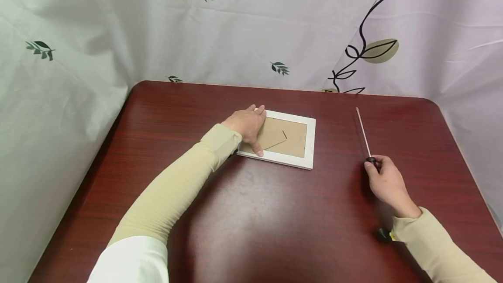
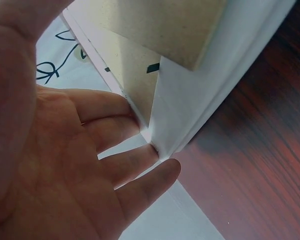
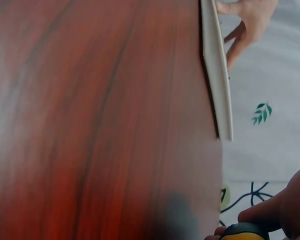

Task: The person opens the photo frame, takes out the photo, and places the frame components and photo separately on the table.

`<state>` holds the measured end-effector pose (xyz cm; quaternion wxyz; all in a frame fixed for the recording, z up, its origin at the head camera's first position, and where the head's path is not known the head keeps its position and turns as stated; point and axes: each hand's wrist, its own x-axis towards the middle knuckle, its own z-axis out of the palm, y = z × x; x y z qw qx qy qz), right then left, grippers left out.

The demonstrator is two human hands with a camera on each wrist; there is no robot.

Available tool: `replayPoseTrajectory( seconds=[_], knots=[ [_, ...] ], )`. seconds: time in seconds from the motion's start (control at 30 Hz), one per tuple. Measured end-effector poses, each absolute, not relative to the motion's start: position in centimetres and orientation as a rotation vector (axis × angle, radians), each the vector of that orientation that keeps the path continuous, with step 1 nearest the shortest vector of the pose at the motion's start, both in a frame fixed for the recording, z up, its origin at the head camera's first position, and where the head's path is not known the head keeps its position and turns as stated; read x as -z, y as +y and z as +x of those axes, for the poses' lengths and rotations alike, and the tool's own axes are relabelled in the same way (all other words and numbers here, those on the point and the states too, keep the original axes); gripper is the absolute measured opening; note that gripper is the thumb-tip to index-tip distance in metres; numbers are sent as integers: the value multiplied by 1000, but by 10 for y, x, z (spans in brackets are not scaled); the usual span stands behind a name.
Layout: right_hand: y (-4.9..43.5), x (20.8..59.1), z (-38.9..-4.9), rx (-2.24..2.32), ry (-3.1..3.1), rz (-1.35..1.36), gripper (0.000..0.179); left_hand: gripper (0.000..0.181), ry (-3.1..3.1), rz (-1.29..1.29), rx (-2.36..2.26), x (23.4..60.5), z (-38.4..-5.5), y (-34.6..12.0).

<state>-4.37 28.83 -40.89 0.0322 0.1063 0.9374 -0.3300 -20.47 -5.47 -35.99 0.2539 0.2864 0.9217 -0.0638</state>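
Observation:
A white picture frame (image 1: 309, 143) lies back side up on the table, its brown backing board (image 1: 294, 131) showing a folded or cut flap line and a short dark mark. My left hand (image 1: 248, 125) rests across the frame's left end, thumb at the near edge and fingers toward the far edge. In the left wrist view its fingers (image 2: 140, 172) are fairly straight against the frame's corner. To the right of the frame, my right hand (image 1: 387, 182) grips a screwdriver (image 1: 363, 133) by its handle, the metal shaft pointing away. The right wrist view shows the handle's black and yellow end (image 3: 244, 234).
The dark red wooden table (image 1: 251, 213) has rounded far corners. A white curtain (image 1: 235, 25) with leaf prints hangs along its back and sides. A small black object with a yellow part (image 1: 384, 235) shows beside the right wrist.

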Motion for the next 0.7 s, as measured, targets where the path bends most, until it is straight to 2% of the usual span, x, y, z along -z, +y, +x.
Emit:
replayPoseTrajectory(
  seconds=[0.7],
  knots=[
    [337,412,-42,856,2967,443,40,139,2508,785,181,358,-204,-55]
  ],
)
